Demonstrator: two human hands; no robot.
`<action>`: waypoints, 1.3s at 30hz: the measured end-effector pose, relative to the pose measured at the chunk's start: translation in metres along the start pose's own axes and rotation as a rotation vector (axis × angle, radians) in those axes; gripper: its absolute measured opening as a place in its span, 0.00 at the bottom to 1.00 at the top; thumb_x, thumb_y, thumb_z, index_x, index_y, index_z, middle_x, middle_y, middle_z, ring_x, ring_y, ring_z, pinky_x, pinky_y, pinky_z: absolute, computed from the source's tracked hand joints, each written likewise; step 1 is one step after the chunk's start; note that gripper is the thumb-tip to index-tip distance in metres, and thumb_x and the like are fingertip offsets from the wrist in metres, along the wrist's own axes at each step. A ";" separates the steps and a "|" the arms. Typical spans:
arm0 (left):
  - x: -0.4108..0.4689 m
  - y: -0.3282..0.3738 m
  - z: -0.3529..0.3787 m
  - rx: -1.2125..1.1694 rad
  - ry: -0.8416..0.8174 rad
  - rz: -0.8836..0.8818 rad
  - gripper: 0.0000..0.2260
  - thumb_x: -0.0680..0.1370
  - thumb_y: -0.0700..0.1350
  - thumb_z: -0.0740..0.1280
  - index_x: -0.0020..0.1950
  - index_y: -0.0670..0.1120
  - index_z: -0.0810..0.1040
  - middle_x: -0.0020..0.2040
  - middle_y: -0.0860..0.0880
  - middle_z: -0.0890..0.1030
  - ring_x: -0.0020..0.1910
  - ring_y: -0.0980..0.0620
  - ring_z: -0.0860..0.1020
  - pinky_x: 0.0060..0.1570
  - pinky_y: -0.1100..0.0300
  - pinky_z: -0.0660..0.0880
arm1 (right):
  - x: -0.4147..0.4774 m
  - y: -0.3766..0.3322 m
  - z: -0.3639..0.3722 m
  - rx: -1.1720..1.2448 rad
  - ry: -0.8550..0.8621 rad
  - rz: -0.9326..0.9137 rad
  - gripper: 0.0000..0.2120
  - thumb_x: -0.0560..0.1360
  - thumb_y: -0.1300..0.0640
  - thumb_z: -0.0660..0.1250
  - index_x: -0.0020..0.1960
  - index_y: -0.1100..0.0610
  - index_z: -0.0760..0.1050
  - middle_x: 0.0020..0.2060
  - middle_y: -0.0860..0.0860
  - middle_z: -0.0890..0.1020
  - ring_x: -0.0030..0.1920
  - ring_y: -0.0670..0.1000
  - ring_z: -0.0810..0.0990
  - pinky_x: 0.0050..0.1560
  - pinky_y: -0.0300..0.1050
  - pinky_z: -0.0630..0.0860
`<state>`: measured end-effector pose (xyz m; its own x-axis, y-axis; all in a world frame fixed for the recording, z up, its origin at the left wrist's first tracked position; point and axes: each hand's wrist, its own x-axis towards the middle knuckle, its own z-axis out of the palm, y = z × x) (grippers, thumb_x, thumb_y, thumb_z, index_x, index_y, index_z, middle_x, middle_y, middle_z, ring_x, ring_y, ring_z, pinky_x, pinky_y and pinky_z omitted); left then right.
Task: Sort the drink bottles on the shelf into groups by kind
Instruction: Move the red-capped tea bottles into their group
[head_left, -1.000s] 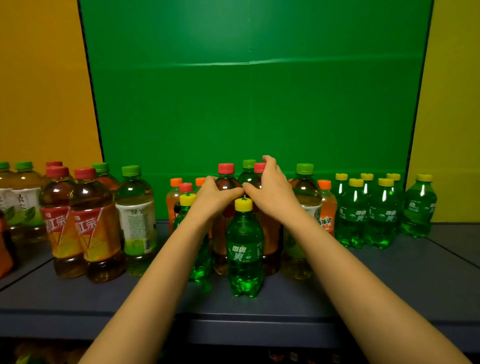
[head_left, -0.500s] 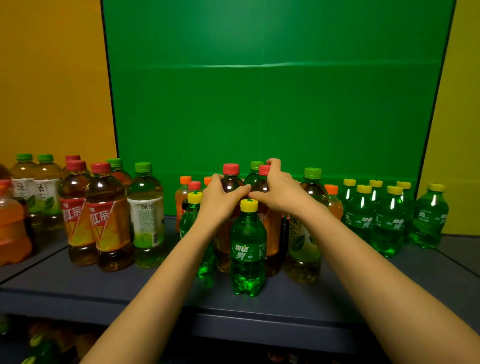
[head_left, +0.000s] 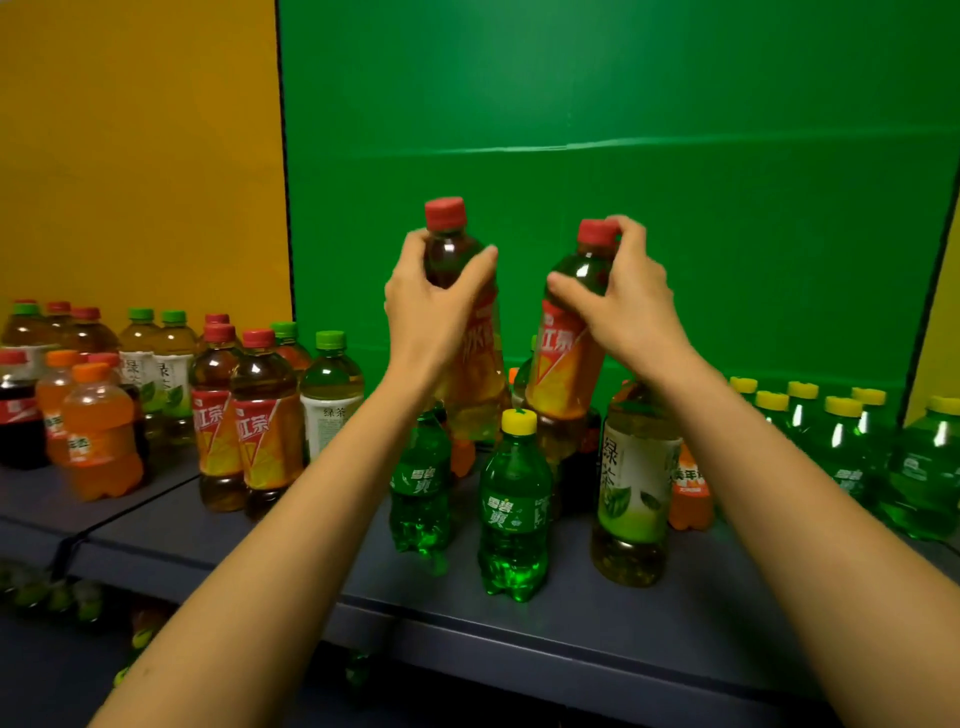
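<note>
My left hand grips the neck of a red-capped black tea bottle, lifted above the shelf. My right hand holds a second red-capped black tea bottle by its neck, also raised and tilted left. Below them on the dark shelf stand two small green soda bottles with yellow caps, a green tea bottle and a small orange soda bottle. Two more black tea bottles and a green tea bottle stand to the left.
Farther left stand green tea bottles, orange sodas and a cola bottle. A group of small green sodas fills the right end. Green and yellow panels back the shelf. A lower shelf with more bottles shows at bottom left.
Both hands have lifted the two black tea bottles up out of the middle cluster. The view has shifted left, showing more bottles at the left end.
</note>
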<state>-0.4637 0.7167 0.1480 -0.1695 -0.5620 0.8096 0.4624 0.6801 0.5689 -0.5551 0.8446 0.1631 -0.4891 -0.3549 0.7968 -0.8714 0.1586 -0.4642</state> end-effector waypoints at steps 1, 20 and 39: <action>0.006 0.006 -0.003 -0.014 0.033 0.036 0.12 0.69 0.51 0.70 0.47 0.46 0.74 0.39 0.54 0.77 0.38 0.57 0.75 0.44 0.58 0.74 | 0.005 -0.002 -0.003 0.056 0.039 -0.025 0.32 0.72 0.52 0.69 0.69 0.59 0.59 0.59 0.56 0.76 0.58 0.57 0.75 0.60 0.50 0.69; 0.000 0.057 -0.191 0.125 0.200 0.150 0.08 0.67 0.49 0.69 0.43 0.49 0.75 0.41 0.50 0.77 0.42 0.52 0.77 0.46 0.50 0.77 | -0.015 -0.101 0.072 0.942 0.116 -0.171 0.27 0.73 0.57 0.66 0.68 0.64 0.63 0.46 0.44 0.74 0.42 0.30 0.76 0.44 0.29 0.73; 0.013 -0.024 -0.455 0.348 0.197 -0.010 0.08 0.67 0.45 0.70 0.44 0.51 0.76 0.41 0.52 0.80 0.38 0.63 0.80 0.37 0.71 0.75 | -0.075 -0.240 0.301 0.977 -0.060 -0.049 0.36 0.67 0.45 0.68 0.71 0.57 0.63 0.55 0.47 0.78 0.54 0.42 0.78 0.55 0.39 0.76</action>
<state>-0.0807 0.4789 0.0788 0.0132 -0.6260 0.7797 0.1334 0.7740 0.6190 -0.2976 0.5558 0.0988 -0.4268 -0.3913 0.8153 -0.4619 -0.6807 -0.5685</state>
